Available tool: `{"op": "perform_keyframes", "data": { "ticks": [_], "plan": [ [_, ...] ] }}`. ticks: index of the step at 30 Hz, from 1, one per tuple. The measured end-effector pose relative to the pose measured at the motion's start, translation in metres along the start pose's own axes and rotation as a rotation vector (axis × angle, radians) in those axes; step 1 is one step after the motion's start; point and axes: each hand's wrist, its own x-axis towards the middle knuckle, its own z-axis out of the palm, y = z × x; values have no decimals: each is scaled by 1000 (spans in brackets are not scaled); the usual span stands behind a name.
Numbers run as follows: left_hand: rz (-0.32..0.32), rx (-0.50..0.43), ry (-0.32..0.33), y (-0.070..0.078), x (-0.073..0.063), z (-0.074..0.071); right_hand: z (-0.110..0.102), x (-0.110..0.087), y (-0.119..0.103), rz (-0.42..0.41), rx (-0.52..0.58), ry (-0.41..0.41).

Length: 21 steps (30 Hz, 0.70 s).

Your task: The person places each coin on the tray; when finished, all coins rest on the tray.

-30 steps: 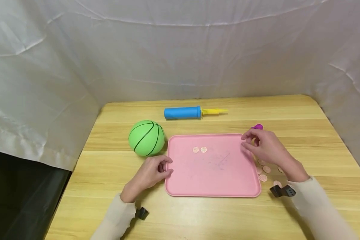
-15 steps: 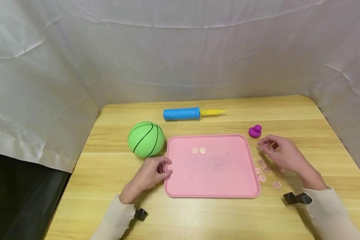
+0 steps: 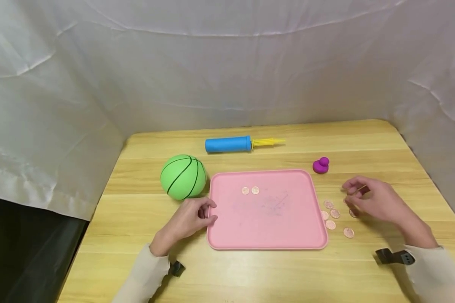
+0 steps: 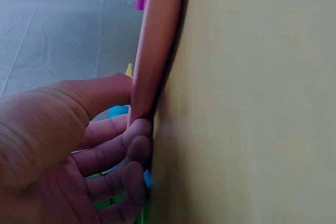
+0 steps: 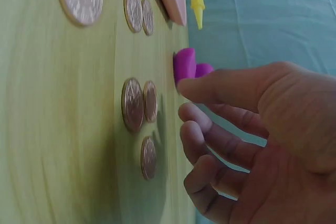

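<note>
My left hand is at the left edge of a pink tray, thumb and fingers holding its rim. In the left wrist view the thumb lies over the tray's edge, and the curled fingertips sit against its outer side. Two copper-coloured coins lie side by side in the tray. My right hand hovers right of the tray with loosely bent fingers and nothing between them. Several more coins lie on the table near it; in the right wrist view some coins lie just beyond its fingertips.
A green ball with black lines stands by the tray's back left corner. Behind the tray lies a blue pump with a yellow nozzle. A purple knobbed piece sits beyond the tray's right corner. Grey cloth hangs behind the table.
My right hand has moved right and toward me, from over the tray's back right corner to above the coins, uncovering the purple piece. The left hand stays at the rim.
</note>
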Motion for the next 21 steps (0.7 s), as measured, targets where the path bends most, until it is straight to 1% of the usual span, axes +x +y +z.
{"op": "perform_keyframes", "data": {
  "ticks": [2, 6, 15, 21],
  "plan": [
    [2, 3, -8, 0, 1, -1, -1, -1, 0, 27, -1, -34],
    [6, 8, -17, -1, 2, -3, 0, -3, 1, 61, -8, -71],
    [2, 14, -8, 2, 2, -2, 4, -5, 5, 72, -9, -83],
    [0, 6, 4, 2, 0, 0, 5, -3, 6, 48, -10, -87]
  ]
}}
